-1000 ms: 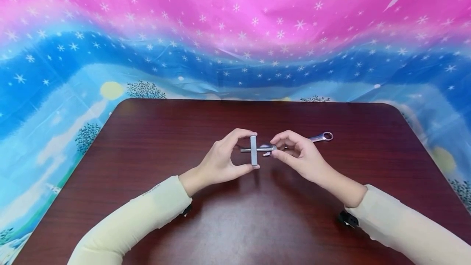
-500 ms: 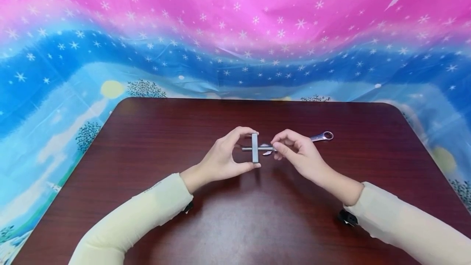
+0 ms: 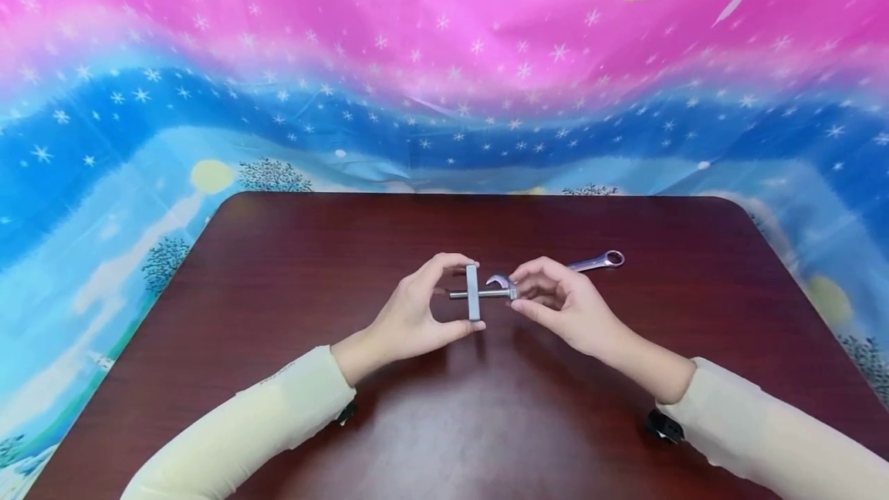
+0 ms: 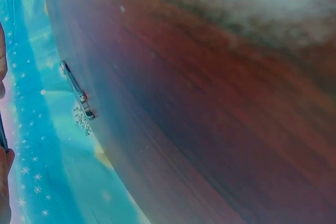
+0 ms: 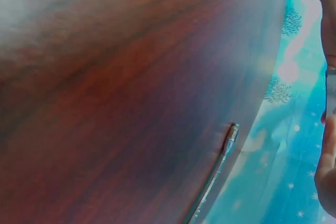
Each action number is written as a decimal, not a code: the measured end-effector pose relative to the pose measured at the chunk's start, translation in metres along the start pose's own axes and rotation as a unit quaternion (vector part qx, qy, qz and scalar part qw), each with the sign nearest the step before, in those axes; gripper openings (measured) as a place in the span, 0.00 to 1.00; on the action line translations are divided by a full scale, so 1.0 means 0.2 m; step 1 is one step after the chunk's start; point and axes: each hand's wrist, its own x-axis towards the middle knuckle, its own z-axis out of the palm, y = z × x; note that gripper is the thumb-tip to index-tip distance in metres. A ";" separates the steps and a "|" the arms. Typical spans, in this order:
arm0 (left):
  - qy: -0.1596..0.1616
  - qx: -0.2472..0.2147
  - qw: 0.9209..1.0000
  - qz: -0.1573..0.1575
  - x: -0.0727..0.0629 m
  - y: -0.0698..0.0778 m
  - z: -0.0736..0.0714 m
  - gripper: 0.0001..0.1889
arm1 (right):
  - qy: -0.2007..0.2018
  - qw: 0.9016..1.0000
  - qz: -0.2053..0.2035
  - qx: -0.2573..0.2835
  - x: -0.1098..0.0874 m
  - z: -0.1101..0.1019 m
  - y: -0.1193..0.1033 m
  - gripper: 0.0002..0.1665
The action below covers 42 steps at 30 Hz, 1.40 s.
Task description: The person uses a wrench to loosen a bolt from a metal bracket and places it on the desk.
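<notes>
In the head view my left hand [image 3: 410,315] holds a grey metal bar [image 3: 473,276] upright by its two ends, between thumb and fingers. A bolt [image 3: 495,293] passes crosswise through the middle of the bar, its threaded end sticking out to the left. At the bolt's head, my right hand [image 3: 579,315] pinches with thumb and fingertips. Both hands are above the table. Each wrist view shows only fingers and a piece of the bar [image 5: 331,93] at its edge.
A combination wrench [image 3: 596,262] lies on the dark wooden table [image 3: 347,238] behind my right hand, partly hidden by it. A printed cloth [image 3: 444,99] hangs behind the table's far edge.
My right thumb has shifted over the bolt's head, first up, then down below it, so the head shows again. The left hand still holds the bar. The whole view has shifted slightly.
</notes>
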 end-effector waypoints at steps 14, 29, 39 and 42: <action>-0.015 -0.002 1.000 -0.016 -0.07 0.12 -0.06 0.39 | -0.021 0.999 -0.026 0.007 -0.02 0.06 -0.07 0.08; -0.001 -0.009 1.000 0.010 -0.02 0.11 -0.08 0.39 | 0.002 1.000 -0.008 0.002 -0.01 0.04 -0.11 0.18; -0.031 -0.013 0.999 0.025 0.06 0.08 -0.07 0.39 | -0.010 1.000 -0.010 -0.009 0.03 0.00 -0.08 0.08; -0.039 -0.016 0.999 0.022 0.08 0.07 -0.07 0.39 | 0.006 1.000 -0.006 -0.014 0.03 0.00 -0.08 0.07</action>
